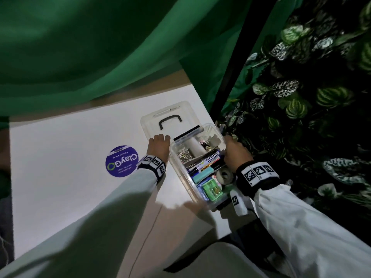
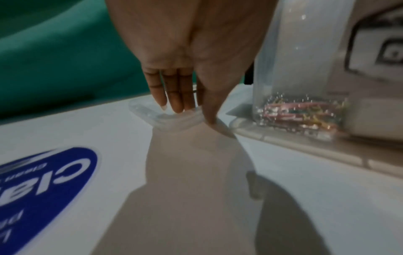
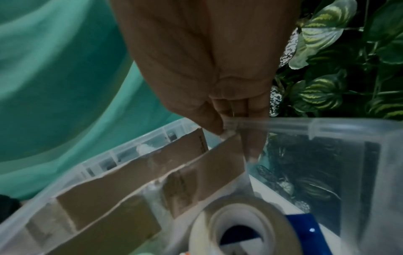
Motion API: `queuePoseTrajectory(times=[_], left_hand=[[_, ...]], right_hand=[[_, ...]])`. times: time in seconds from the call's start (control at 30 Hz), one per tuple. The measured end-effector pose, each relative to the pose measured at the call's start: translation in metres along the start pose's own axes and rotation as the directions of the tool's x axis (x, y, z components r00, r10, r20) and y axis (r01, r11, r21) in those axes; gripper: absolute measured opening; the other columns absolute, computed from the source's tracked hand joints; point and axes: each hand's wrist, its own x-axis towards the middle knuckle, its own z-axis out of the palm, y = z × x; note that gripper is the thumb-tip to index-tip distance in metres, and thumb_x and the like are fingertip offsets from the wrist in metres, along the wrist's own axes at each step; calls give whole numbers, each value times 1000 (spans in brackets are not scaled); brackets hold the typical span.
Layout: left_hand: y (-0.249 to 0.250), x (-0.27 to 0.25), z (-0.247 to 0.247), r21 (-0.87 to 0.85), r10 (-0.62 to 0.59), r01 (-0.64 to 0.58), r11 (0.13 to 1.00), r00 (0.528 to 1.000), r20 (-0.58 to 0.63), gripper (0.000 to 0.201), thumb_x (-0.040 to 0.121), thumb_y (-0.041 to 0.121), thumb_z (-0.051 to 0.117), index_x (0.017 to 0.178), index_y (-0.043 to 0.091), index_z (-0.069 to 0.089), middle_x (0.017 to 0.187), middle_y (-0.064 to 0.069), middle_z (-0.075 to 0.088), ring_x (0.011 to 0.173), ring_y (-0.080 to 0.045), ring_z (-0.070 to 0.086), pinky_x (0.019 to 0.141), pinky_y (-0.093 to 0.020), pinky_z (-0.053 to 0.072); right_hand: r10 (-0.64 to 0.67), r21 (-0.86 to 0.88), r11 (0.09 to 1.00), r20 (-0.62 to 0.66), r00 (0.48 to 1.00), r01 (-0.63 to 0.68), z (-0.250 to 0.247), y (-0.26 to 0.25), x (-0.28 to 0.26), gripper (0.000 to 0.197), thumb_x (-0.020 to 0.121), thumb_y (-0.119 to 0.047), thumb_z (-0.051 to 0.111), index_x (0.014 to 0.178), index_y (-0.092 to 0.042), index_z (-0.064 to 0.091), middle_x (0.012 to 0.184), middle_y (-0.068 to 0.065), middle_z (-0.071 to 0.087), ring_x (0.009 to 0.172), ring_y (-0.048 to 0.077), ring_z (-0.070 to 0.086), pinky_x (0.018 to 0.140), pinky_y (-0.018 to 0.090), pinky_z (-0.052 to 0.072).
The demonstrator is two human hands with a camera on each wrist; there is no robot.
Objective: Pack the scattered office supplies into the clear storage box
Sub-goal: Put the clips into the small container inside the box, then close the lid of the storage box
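Observation:
The clear storage box (image 1: pixel 180 177) stands at the white table's right edge, packed with paper clips (image 1: pixel 183 153), markers (image 1: pixel 204 160), a tape roll (image 1: pixel 224 174) and a green item (image 1: pixel 212 188). Cardboard dividers (image 3: pixel 152 181) split it. My right hand (image 1: pixel 234 151) grips its right rim (image 3: pixel 327 124), thumb inside, fingers outside the wall. The clear lid (image 1: pixel 152 121) with a black handle lies flat behind the box. My left hand (image 1: pixel 158 144) reaches its near corner (image 2: pixel 152 117); straight fingers (image 2: pixel 181 103) lie over it and the thumb touches its edge.
A round purple sticker (image 1: pixel 121 161) is stuck on the table (image 1: pixel 60 177) left of my left arm. Green curtain (image 1: pixel 80 47) hangs behind. A black post (image 1: pixel 234 57) and a leafy plant wall (image 1: pixel 301 97) stand close on the right.

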Motion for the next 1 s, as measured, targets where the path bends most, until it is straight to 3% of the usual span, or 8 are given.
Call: queuePoseTrajectory(times=[0.17,0.4,0.5,0.6,0.73,0.83,0.93,1.0], left_hand=[[-9,2,-16,6,-8,8,1000,999,-50,28,83,-2,48,111,-1,52,109,-21,56,98,-38,57,81,-43,42],[-11,-39,-114,-397,-207,110,911,956,-209,25,81,25,61,92,4,53,93,-17,61,82,-35,58,66,-37,41],[26,-86,-136,-425,-152,63,903,972,-180,24,80,25,61,89,5,50,85,-12,58,75,-30,55,59,-33,38],[71,-130,-126,-437,-76,6,899,987,-142,23,80,21,59,95,7,49,84,-8,53,70,-28,52,53,-29,37],[108,-157,-93,-468,-18,-10,884,998,-55,33,77,20,55,108,10,48,97,-14,61,82,-33,63,64,-40,52],[112,-161,-82,-534,-10,6,846,1000,-5,19,87,21,55,102,10,50,100,-12,62,88,-31,62,73,-40,52],[85,-150,-81,-545,-96,1,838,985,-145,15,89,20,55,104,18,54,107,-8,58,91,-23,59,79,-37,54],[51,-133,-80,-453,-190,65,889,953,-237,28,88,18,57,116,15,54,115,-11,53,98,-26,56,84,-37,50]], right_hand=[[-3,44,999,73,997,0,3,10,-6,34,92,-13,54,124,-9,43,109,22,64,102,41,61,78,41,47],[-60,215,976,163,985,24,20,-14,-13,34,88,-9,52,121,-10,42,100,22,66,91,38,63,72,37,48],[-49,354,935,167,985,-14,26,-29,-13,28,96,-31,48,117,-12,47,104,18,66,96,35,62,78,37,47],[-78,479,875,4,997,67,26,-38,-15,43,101,-48,32,110,-12,54,108,12,64,101,31,59,81,37,44],[-137,582,805,-7,991,116,22,-36,-17,47,95,-57,41,112,-15,54,104,6,63,96,24,60,80,33,46],[-163,521,845,29,986,124,25,-31,-13,41,91,-43,60,118,-13,53,93,3,63,88,24,62,69,27,41],[-180,434,889,41,983,145,28,-30,-13,46,93,-39,58,131,-14,48,81,3,63,83,24,61,71,30,45],[-177,389,910,45,983,146,30,-30,-11,48,96,-42,51,136,-15,45,89,11,67,89,28,63,76,33,47]])
